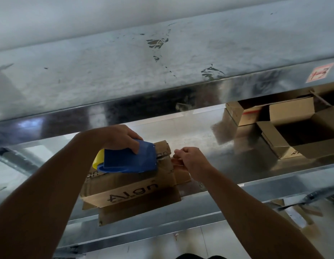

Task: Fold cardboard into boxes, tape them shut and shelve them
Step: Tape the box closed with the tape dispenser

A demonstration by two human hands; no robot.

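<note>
**On the steel shelf: box seam getting taped**

On the metal shelf (pixel 237 176), close to its front edge, the box (pixel 128 186) is sitting w/ its printed side facing the camera. L hand (pixel 121 136) is gripping the blue tape dispenser (pixel 128 157), fingers wrapped over its top, and is holding it down on the box's top face. R hand (pixel 190 159) is hanging at the box's right end, fingers curled tight as if pinching sth thin. Can't tell if it's tape or nothing.

Handling, prob.: the corrugated board is looking light, stiff across panels but weak along creases. It's likely sliding easily on the slick steel under the dispenser's pull. Holding it flat on top or at the corners is looking safer than grabbing flaps.

Box is showing matte brown, creased & boxy. Dispenser is showing smooth plastic w/ a yellow part toward the box's left. Shelf is shining & reflecting. More open boxes (pixel 293 128) are sitting well right of the box.
</note>
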